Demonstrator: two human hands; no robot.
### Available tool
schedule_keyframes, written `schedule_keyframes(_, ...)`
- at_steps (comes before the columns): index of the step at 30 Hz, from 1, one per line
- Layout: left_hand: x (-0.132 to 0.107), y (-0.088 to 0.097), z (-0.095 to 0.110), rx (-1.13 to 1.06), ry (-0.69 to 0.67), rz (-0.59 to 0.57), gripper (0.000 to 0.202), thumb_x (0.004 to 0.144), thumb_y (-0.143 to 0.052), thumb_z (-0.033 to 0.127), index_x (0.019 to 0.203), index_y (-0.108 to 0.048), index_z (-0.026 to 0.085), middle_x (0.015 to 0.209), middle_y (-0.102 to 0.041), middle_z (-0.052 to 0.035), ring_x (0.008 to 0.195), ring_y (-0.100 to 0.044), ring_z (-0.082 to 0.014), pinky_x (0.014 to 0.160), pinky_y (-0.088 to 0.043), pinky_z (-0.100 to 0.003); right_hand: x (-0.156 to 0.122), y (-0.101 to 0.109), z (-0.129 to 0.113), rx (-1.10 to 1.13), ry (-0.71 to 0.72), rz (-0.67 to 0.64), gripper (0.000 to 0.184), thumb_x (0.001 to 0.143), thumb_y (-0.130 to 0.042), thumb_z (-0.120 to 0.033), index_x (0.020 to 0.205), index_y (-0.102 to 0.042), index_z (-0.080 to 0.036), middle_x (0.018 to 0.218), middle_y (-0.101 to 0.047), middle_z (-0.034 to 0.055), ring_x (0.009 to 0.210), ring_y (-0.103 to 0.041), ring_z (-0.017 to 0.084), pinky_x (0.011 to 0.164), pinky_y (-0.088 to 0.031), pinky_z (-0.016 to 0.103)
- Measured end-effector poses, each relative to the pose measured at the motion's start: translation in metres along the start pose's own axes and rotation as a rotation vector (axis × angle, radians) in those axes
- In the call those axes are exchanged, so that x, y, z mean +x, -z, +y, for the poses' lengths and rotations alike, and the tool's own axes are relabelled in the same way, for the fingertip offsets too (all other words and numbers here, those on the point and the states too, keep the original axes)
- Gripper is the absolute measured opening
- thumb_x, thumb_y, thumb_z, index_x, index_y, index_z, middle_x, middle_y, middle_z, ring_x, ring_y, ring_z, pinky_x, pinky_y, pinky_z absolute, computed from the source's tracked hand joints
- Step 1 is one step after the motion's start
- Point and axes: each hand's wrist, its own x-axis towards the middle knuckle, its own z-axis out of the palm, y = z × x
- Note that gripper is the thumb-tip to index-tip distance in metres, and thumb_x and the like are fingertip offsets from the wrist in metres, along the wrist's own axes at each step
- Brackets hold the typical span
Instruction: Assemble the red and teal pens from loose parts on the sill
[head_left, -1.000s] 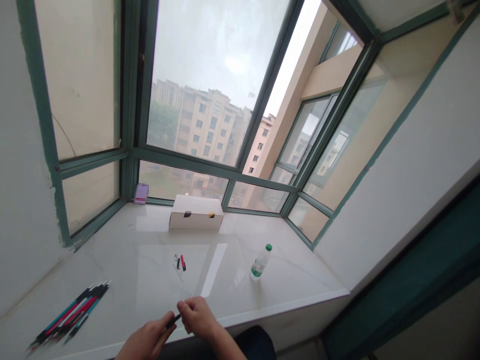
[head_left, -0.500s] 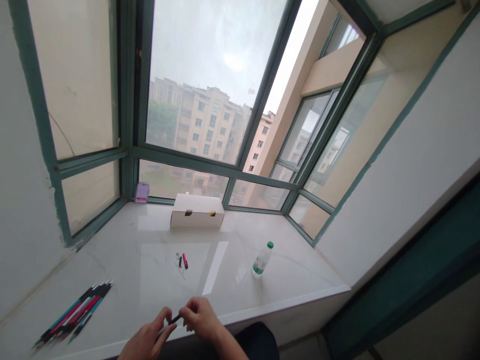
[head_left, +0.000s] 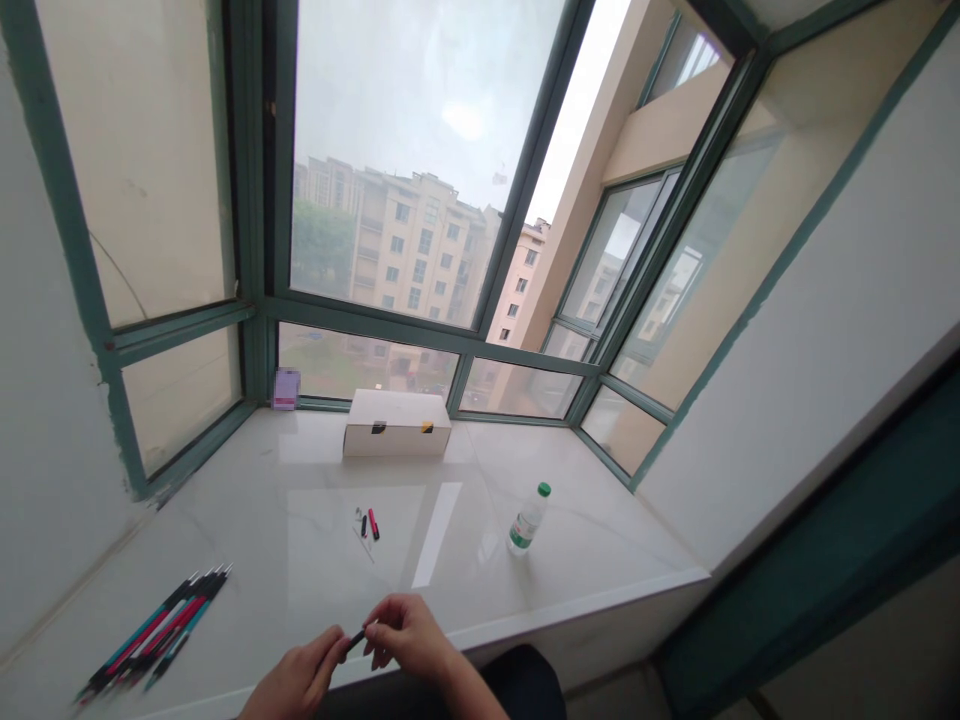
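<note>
At the bottom of the head view, my left hand (head_left: 296,680) and my right hand (head_left: 405,635) meet over the near edge of the white marble sill (head_left: 300,560). Both pinch a thin black pen (head_left: 355,639), the left on its lower end, the right's fingertips on its upper end. Small pen parts (head_left: 367,524), one of them red, lie on the sill a little beyond my hands. A row of several red, teal and black pens (head_left: 154,632) lies at the left.
A white cardboard box (head_left: 397,424) sits at the back by the window. A small plastic bottle with a green cap (head_left: 528,522) stands at the right. A small purple box (head_left: 286,389) rests in the back left corner. Green window frames enclose the sill.
My hands stay on the black pen, with the fingers shifting slightly. The view has drifted a little, so everything sits slightly to the right.
</note>
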Motion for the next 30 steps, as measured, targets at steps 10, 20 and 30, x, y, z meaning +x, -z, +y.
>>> schedule_keyframes(10,0.029,-0.011,-0.048,-0.606,0.279,0.306,0.057,0.070,-0.053,0.075,0.092,-0.058,0.023,0.053,-0.046,0.0063,0.045,-0.044,-0.0137,0.045,-0.034,-0.025,0.021,0.022,0.040,-0.183,0.020,0.396,0.033,0.069,-0.075,-0.044,0.083,-0.067,-0.015,0.069,-0.064,0.0041,0.058,-0.061,0.018,0.053,-0.046,0.028)
schedule_keyframes(20,0.031,-0.005,-0.117,-0.959,0.395,0.548,0.066,0.057,-0.065,0.077,0.090,-0.055,0.021,0.047,-0.043,0.0097,0.036,-0.037,-0.0099,0.033,-0.032,-0.022,0.021,0.029,0.094,-0.702,0.179,0.648,0.024,0.086,-0.053,-0.027,0.095,-0.074,-0.021,0.091,-0.073,0.0083,0.088,-0.067,0.026,0.081,-0.048,0.035)
schedule_keyframes(30,0.024,-0.004,-0.096,-0.665,0.322,0.469,0.050,0.076,-0.053,0.066,0.092,-0.059,0.019,0.050,-0.043,0.0090,0.037,-0.042,-0.0102,0.035,-0.039,-0.022,0.080,0.030,0.041,-0.943,-0.041,0.561,0.025,0.087,-0.058,-0.026,0.100,-0.077,-0.019,0.100,-0.074,0.0089,0.093,-0.067,0.020,0.085,-0.045,0.026)
